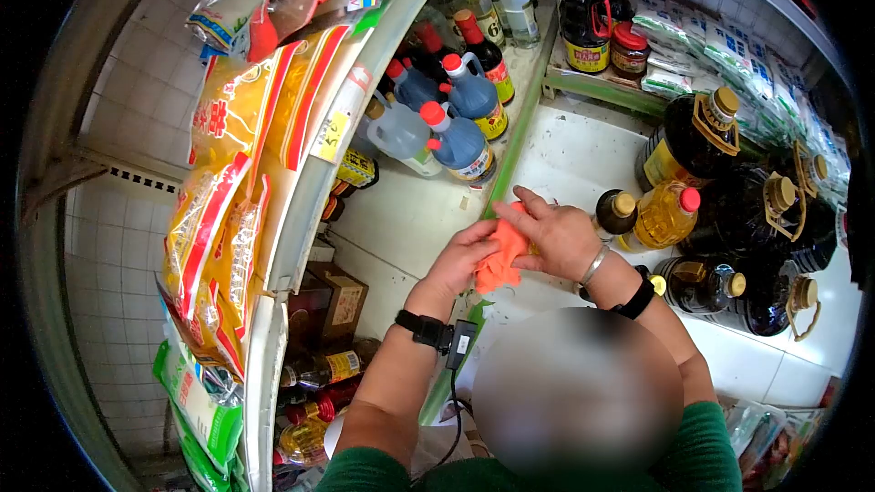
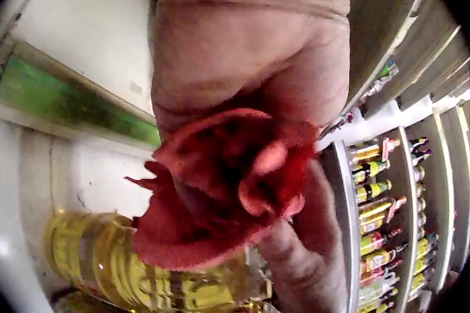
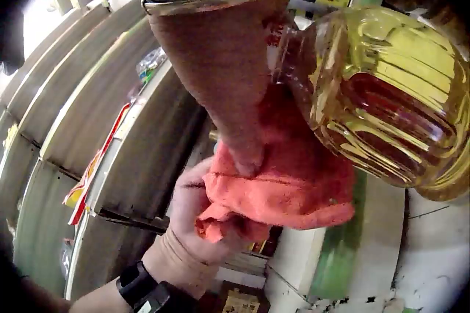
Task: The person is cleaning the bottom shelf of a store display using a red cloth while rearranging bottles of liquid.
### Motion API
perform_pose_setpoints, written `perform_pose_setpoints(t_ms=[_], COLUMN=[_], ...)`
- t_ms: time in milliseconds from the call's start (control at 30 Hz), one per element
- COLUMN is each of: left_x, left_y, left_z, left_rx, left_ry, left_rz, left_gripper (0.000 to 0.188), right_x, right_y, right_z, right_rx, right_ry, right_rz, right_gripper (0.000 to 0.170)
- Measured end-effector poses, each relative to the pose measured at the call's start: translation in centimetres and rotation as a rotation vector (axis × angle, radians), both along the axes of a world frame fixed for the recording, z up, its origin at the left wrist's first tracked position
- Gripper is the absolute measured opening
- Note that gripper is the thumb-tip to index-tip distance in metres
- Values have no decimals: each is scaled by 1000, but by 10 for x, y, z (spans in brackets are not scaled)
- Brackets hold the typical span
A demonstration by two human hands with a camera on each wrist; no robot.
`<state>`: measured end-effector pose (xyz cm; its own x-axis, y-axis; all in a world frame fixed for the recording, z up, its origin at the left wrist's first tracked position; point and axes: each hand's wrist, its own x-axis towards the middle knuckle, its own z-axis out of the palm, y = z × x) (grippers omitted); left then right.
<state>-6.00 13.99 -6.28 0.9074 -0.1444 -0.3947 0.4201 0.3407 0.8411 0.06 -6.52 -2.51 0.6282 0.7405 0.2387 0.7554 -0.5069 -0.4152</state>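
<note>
An orange-red cloth (image 1: 501,258) is bunched between both hands above the white shelf. The left hand (image 1: 456,261) grips its left side with curled fingers, and in the left wrist view folds of the cloth (image 2: 213,203) cover most of that palm. From the right, the right hand (image 1: 562,239) holds the cloth with thumb and fingers, its index finger stretched out over the top. The right wrist view has the cloth (image 3: 286,181) hanging between the hands, close to a bottle of yellow oil (image 3: 389,96). Whether anything lies inside the cloth cannot be seen.
Dark bottles (image 1: 690,143) and a yellow oil bottle (image 1: 663,216) stand right of the hands. Blue-tinted jugs (image 1: 463,148) with red caps are beyond the left hand. Yellow bags (image 1: 216,246) line the left shelf edge. A green strip (image 1: 516,151) runs along the shelf edge.
</note>
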Motion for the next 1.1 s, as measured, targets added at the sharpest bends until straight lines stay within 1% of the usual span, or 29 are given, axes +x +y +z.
perform_pose_setpoints(t_ms=[33,67,100,133,167,233,300,367,400,467,500,567,600,667,700,767,833,900,933,1000,1100], left_x=[1,3,5,10,16,36,57,82,94,113,118,122,119,112,108,92,66,40,32,10,-33], left_y=[-4,-3,-3,0,7,76,91,94,102,117,120,122,122,122,127,145,171,178,183,196,320], left_z=[3,9,18,30,40,-29,1,33,38,46,51,58,60,65,62,48,48,52,51,46,-31], left_rx=[52,51,51,281,512,845,986,849,847,697,695,1074,1073,883,885,678,761,715,720,795,1334], left_ry=[-34,-68,-71,68,207,-52,-217,-338,-338,-338,-337,-136,-131,-38,-38,-129,-180,-176,-175,-168,-316], left_rz=[-105,-140,-140,-31,80,539,721,795,798,611,614,572,566,579,578,743,716,787,789,918,646], left_gripper=[41,43,43,46,49,53,56,56,56,55,55,43,43,40,40,35,23,25,25,32,43], right_x=[1,1,1,3,4,2,3,2,2,4,4,4,4,5,5,4,4,4,6,6,8], right_y=[-1,-1,0,1,1,2,2,3,3,4,4,3,3,2,2,3,2,2,3,5,6], right_z=[-2,-6,-12,-15,-16,-19,-15,-13,-13,-13,-15,-16,-14,-13,-13,-13,-12,-13,-13,-12,-14], right_rx=[-23,-24,-40,-54,-49,83,63,40,30,14,20,24,27,31,12,-4,15,11,11,6,1], right_ry=[-23,-25,-16,-11,-18,-87,-69,-47,-31,-20,-18,-9,-25,-42,-39,-25,-27,-16,-19,-17,-14], right_rz=[25,24,22,19,18,-2,0,7,-1,-5,-9,-18,-14,-12,-19,-24,-29,-22,-23,-17,-18], right_gripper=[50,50,40,31,31,21,21,22,22,22,22,22,22,23,23,23,23,23,22,22,22])
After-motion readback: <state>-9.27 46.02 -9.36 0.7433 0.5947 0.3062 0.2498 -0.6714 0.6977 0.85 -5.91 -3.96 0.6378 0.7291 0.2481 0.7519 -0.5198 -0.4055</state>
